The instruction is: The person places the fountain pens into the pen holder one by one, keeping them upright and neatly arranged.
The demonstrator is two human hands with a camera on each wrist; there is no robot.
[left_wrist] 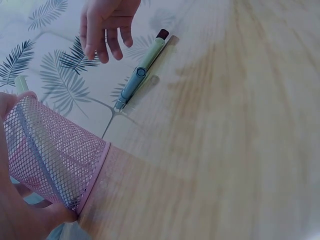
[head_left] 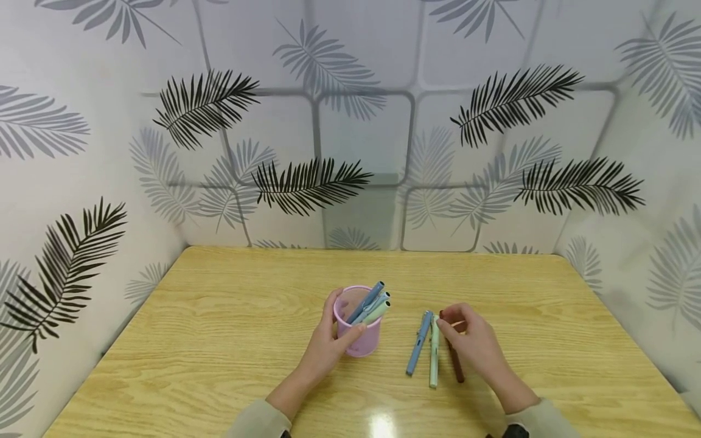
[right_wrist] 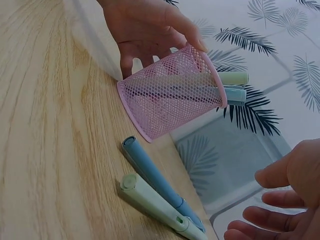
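A pink mesh pen cup (head_left: 361,340) stands on the wooden table (head_left: 219,340), and my left hand (head_left: 331,340) grips its near side, thumb on the rim. Three pens (head_left: 373,302) lean out of it, blue and pale green. To its right lie a blue pen (head_left: 418,342), a pale green pen (head_left: 434,356) and a brown pen (head_left: 456,365), side by side. My right hand (head_left: 450,328) hovers over their far ends with fingers loosely bent, holding nothing. The right wrist view shows the cup (right_wrist: 170,95) beside the blue pen (right_wrist: 150,172) and the green pen (right_wrist: 150,200).
Leaf-patterned walls (head_left: 350,152) close in the table at the back and on both sides. Bare wood surrounds the cup and the pens. The near table edge lies under my forearms.
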